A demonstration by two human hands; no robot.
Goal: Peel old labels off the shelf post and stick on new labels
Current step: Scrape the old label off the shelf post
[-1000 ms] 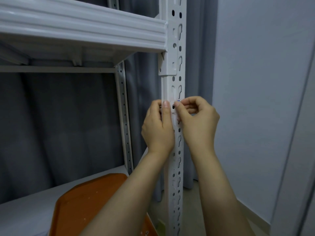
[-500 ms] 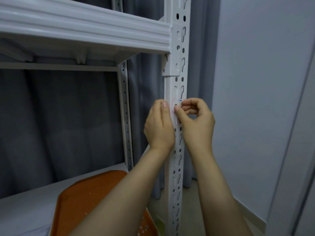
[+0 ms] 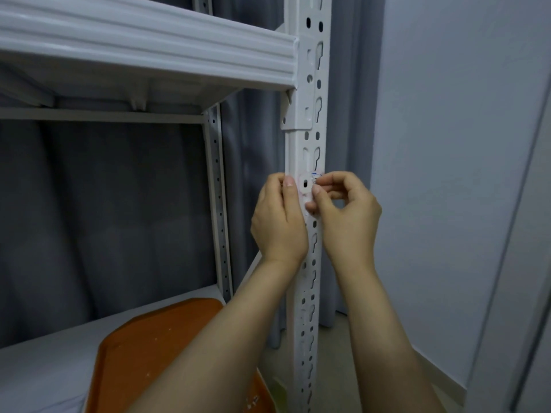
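Head view, the only view supplied.

The shelf post [image 3: 308, 263] is white, upright and punched with round and keyhole slots. It runs from the top edge of the frame to the bottom, a little right of centre. A white shelf beam [image 3: 149, 46] joins it from the left near the top, through a bracket plate on the post's front face.

The label [image 3: 301, 190] is pale, faintly pink and rounded. It sits on the front face of the post, below the bracket, with one dark post hole showing through it. A small patch with a blue mark [image 3: 315, 174] lies at the label's upper right edge. What is printed there cannot be read.

The left hand [image 3: 278, 225] is against the post's left side. Its fingers go round the post's edge and out of sight, and the thumb lies flat on the front face, touching the label's left margin. Grip: closed round the post.

The right hand [image 3: 346, 216] is at the post's right side, level with the left hand. Thumb and forefinger pinch the label's right edge and the other fingers are curled into the palm. Grip: closed on the label. How far that edge has lifted from the metal cannot be told.

A second slotted rear post [image 3: 217, 189] stands to the left. An orange tray [image 3: 167, 347] lies on the lower shelf [image 3: 44, 368], partly hidden by the left forearm. A grey curtain [image 3: 104, 219] hangs behind the shelving. A pale wall [image 3: 462, 144] fills the right side.
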